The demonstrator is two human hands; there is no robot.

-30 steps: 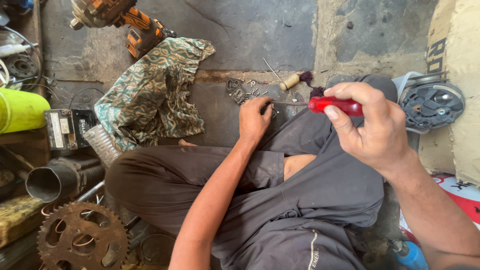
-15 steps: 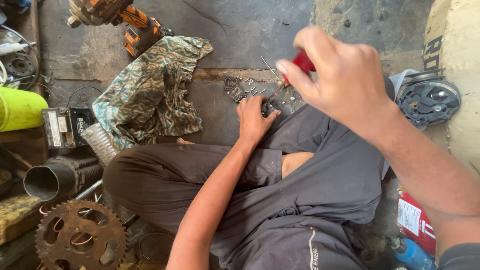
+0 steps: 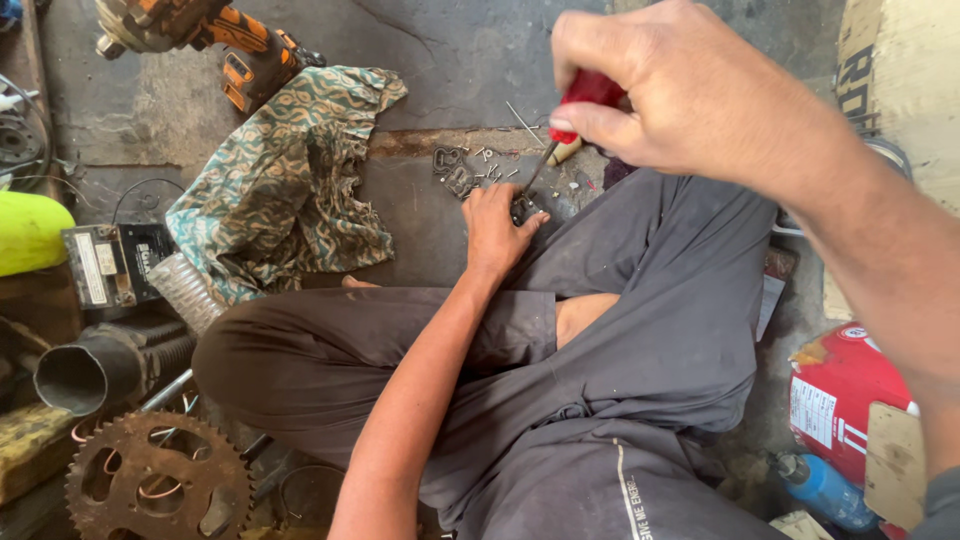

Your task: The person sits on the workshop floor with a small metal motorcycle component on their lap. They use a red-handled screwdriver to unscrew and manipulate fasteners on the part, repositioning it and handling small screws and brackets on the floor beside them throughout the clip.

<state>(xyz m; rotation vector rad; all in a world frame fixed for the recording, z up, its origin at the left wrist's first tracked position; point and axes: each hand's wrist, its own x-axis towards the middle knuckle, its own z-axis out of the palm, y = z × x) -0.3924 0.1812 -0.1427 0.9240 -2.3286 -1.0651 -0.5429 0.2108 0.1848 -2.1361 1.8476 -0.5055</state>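
Person sits on a concrete floor (image 3: 470, 60), legs folded, dark grey trousers. Right hand (image 3: 680, 90) is up close to the camera, fingers wrapped tight round the red handle of a screwdriver (image 3: 585, 95); the thin shaft slants down and left, tip meeting a small dark metal part (image 3: 522, 210) on the floor. Left hand (image 3: 497, 228) reaches out along the knee, fingers closed down on that part, pinning it against the floor just past the trouser leg. Hands are well apart, joined only by the tool.

Just beyond the part lies a scatter of small metal bits and screws (image 3: 465, 170), with a wooden-handled tool (image 3: 563, 152) beside them, partly hidden by the right hand. Left of that, a crumpled green patterned cloth (image 3: 285, 180) lies flat. An orange power tool (image 3: 215, 35) sits at the top edge, touching the cloth's corner. Far left: a small grey boxy battery (image 3: 110, 265), a yellow-green container (image 3: 28, 232), a dark metal cylinder (image 3: 95, 365), and a rusty sprocket (image 3: 160, 480) near the bottom. At right, a red canister (image 3: 835, 400) and a blue bottle (image 3: 825, 490) near the hip.
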